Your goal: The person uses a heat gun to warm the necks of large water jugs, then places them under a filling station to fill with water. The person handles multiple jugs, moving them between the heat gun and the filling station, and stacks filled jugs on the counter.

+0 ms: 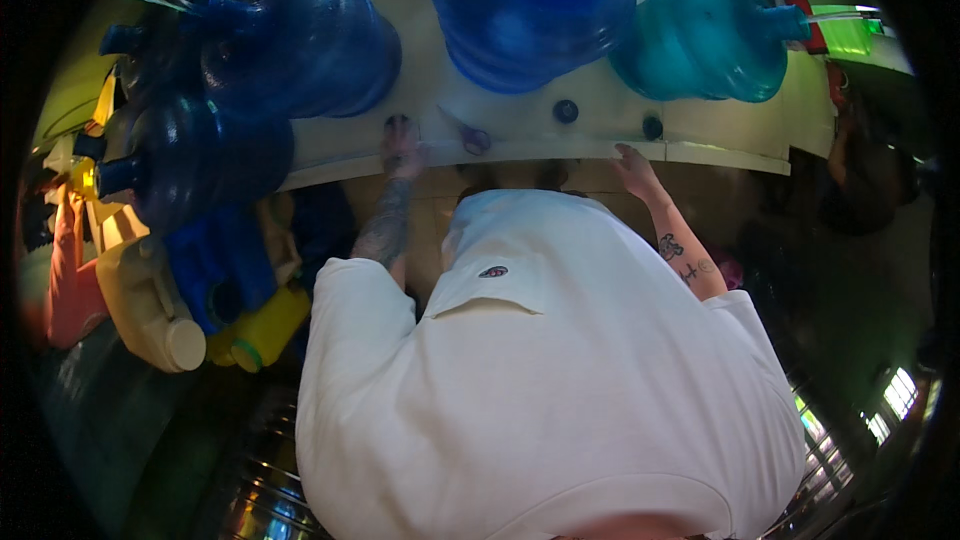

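Note:
My left hand point(403, 151), blurred, reaches over the front of the white counter point(525, 127), its fingers at a dark bottle cap point(396, 121); whether they grip it is unclear. By the counter's front edge, my right hand point(637, 172) holds nothing, fingers apart. Between the hands lie what look like scissors point(475, 140) with purple handles, a dark round cap point(565, 111) and a second dark cap point(652, 126). Behind them stands a large blue water jug point(525, 15). A teal jug point(705, 30) lies tilted at right, and a dark blue jug point(307, 37) at left.
More dark blue jugs point(210, 157) crowd the left end. Below them are a beige jerrycan point(142, 300), a blue container point(225, 262) and a yellow one point(274, 326). Another person's arm point(67, 270) shows at far left; a dim figure point(862, 172) is at far right.

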`<state>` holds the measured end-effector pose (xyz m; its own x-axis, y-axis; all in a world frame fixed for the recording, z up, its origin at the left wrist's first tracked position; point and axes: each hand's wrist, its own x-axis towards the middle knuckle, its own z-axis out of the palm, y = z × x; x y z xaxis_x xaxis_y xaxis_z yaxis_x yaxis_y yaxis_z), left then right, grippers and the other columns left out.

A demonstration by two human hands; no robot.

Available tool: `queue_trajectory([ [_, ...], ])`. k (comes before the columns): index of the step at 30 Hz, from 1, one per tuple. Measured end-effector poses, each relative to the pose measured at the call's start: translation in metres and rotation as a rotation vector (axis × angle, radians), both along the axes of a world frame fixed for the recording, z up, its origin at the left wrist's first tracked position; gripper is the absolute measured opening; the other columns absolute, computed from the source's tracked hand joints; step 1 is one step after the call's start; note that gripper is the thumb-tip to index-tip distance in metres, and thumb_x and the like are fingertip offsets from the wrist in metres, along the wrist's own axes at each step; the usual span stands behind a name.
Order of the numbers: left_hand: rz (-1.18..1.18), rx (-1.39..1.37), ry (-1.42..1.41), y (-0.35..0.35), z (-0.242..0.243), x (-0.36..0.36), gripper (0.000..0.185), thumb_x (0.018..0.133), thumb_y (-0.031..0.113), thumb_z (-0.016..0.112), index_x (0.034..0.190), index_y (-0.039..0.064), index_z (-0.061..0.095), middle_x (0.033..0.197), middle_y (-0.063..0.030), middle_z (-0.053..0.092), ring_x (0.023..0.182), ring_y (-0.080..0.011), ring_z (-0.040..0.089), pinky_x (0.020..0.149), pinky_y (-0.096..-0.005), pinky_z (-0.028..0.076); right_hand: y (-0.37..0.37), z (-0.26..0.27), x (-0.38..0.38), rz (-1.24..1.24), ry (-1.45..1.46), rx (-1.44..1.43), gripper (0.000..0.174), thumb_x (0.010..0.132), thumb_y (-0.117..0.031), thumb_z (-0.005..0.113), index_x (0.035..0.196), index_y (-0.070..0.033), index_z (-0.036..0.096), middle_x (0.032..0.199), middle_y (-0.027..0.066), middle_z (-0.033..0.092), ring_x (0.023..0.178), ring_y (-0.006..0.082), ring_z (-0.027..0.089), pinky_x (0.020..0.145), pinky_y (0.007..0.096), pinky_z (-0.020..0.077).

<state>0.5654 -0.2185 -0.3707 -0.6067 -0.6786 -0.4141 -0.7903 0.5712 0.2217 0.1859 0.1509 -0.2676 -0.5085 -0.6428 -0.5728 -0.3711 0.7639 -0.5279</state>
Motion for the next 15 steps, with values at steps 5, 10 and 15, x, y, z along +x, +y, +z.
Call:
queue_trajectory([
  [5,0.246,-0.028,0.072,-0.017,0.020,0.043,0.071,0.093,0.028,0.063,0.154,0.004,0.035,0.163,-0.0200,0.024,0.149,-0.0393,0.025,0.120,-0.0529,0.023,-0.029,-0.008,0.019,-0.111,-0.080,-0.144,0.053,0.096,-0.031,0.064,0.137,0.000,0.054,0.140,0.0241,0.055,0.123,0.0367,0.060,0.103,0.0430,0.0478],
  [10,0.286,-0.091,0.486,-0.009,0.078,0.011,0.056,0.092,0.018,0.065,0.143,0.003,0.048,0.155,-0.0211,0.039,0.144,-0.0399,0.035,0.119,-0.0473,0.028,-0.097,-0.049,0.042,0.016,0.304,-0.134,0.058,0.091,-0.030,0.067,0.140,-0.004,0.052,0.149,0.0234,0.046,0.137,0.0422,0.043,0.112,0.0481,0.0396],
  [15,0.086,-0.107,0.908,0.017,0.196,-0.051,0.045,0.097,0.014,0.059,0.140,0.003,0.051,0.153,-0.0194,0.042,0.141,-0.0360,0.040,0.115,-0.0452,0.034,-0.116,-0.060,0.062,0.154,0.204,0.066,0.055,0.089,-0.030,0.068,0.135,-0.004,0.056,0.144,0.0229,0.050,0.133,0.0425,0.047,0.109,0.0490,0.0423],
])
